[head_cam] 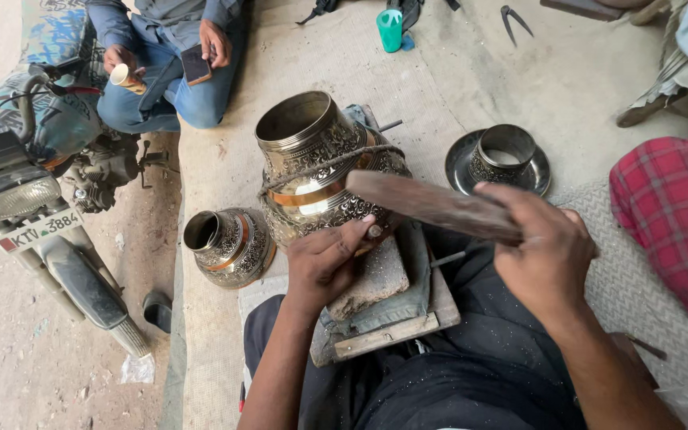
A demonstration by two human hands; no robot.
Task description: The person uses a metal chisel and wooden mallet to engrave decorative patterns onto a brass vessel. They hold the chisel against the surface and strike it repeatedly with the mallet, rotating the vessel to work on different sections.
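We've got the big engraved brass pot (320, 167) tipped over on the padded wooden block (396, 306) in our lap, its long axis tilted, open mouth pointing up and to the far left. A cord (324, 167) is wrapped around its belly. Our left hand (324, 259) is closed on a small punch (373, 232), tip against the pot's lower side. Our right hand (543, 255) grips a wooden mallet (431, 205), which lies nearly level, head pointing left, just above the pot. Three brass pieces in total: this pot, a smaller pot (228, 247) on the mat (471, 72) left of the block, a flanged ring piece (499, 158) at right.
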